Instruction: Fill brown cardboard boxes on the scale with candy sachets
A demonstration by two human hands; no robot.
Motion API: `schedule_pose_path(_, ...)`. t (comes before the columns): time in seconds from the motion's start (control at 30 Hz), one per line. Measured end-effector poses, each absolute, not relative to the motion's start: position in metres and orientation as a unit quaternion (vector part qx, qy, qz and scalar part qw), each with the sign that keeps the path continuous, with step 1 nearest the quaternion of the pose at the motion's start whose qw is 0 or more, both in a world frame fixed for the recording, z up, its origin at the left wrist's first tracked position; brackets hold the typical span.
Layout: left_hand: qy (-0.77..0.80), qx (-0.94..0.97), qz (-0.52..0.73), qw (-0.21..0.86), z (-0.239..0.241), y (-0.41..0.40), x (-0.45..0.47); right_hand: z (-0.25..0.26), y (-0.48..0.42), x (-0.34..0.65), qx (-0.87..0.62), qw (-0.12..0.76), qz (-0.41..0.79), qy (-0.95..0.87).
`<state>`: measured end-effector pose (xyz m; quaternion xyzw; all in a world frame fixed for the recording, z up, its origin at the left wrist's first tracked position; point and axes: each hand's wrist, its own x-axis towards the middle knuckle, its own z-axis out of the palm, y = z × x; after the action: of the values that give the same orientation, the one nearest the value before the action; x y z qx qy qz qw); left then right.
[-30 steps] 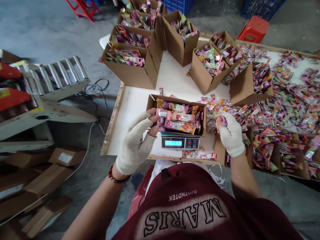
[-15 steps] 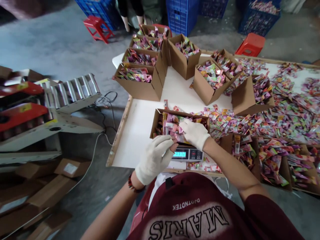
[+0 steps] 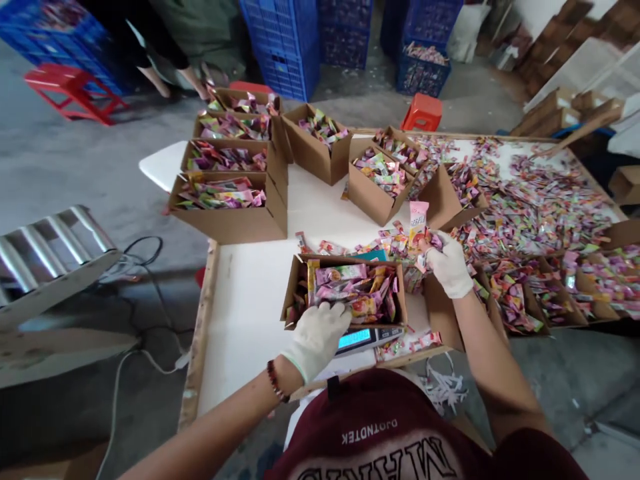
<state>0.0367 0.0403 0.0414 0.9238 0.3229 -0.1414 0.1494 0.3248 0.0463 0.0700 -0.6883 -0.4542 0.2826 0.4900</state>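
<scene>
A cardboard box (image 3: 345,327) full of pink, purple and yellow snack packets (image 3: 345,293) sits at a digital scale (image 3: 355,339) with a lit blue display. Part of a teal surface (image 3: 373,255) shows behind it. My gloved left hand (image 3: 320,337) lies over the box's near wall, its fingers bent over the edge against the packets; the thumb is hard to see. To the right of the box, above loose packets, my gloved right hand (image 3: 450,267) is closed on a few snack packets, with one pink packet (image 3: 419,220) standing upright from the fingers.
Filled cartons (image 3: 235,213) line the table's left end, with more along its far side and at the near right. Loose packets (image 3: 530,200) cover the table's right part. Beyond stand red stools (image 3: 423,112), blue crates (image 3: 287,67) and a person's legs. A roller conveyor (image 3: 50,247) is at left.
My right hand has left the box and moved right, with packets in it. My left hand has come down onto the box's near wall. The whole view has shifted rightward.
</scene>
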Motion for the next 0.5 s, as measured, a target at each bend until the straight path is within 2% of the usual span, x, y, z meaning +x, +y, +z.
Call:
schedule_pose_path(0.07,0.303,0.93,-0.143,0.15,0.044,0.044,0.026,0.074,0.042,0.311,-0.674,0.464,0.298,-0.492)
schedule_pose_path(0.2,0.284,0.935,-0.143,0.159,0.047,0.046,0.025,0.077,0.036,0.265,-0.633,0.298,0.268,-0.662)
schedule_pose_path(0.27,0.282,0.933,-0.146,0.169,0.045,0.045,0.025,0.078,0.041,0.255,-0.632,0.243,0.222,-0.702)
schedule_pose_path(0.43,0.278,0.938,-0.115,0.175,0.028,0.063,-0.02,0.073,0.052,0.304,-0.741,0.229,0.084,-0.626)
schedule_pose_path(0.5,0.296,0.936,-0.07,0.179,0.021,0.084,-0.053,0.067,0.034,0.335,-0.812,0.172,0.052,-0.555)
